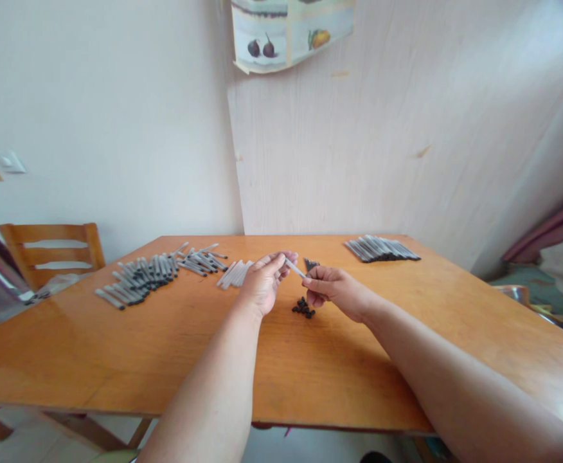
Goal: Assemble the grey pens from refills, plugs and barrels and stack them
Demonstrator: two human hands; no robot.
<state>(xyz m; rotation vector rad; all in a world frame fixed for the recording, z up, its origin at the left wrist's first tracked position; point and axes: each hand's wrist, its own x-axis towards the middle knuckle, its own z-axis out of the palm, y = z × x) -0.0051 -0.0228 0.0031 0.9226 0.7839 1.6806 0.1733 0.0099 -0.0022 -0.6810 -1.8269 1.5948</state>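
My left hand (268, 276) is closed in a pinch round the upper left end of a whitish, translucent pen barrel (295, 267). The barrel slants down to the right, where the fingers of my right hand (332, 287) are closed on its other end. Whether a small part is tucked in the right fingers is hidden. Below the hands lies a small heap of black pen plugs (303, 308). Some dark, pointed pieces (311, 263) show just behind my right hand. Beside my left hand, several plain whitish barrels (234, 274) lie in a row, partly covered by it.
On the wooden table (189, 360), black-ended pen barrels (139, 278) are piled at the left, with a looser group (199, 260) behind. A neat stack of pens (382, 248) lies at the back right. A wooden chair (53, 251) stands left; a wall (330, 161) rises behind.
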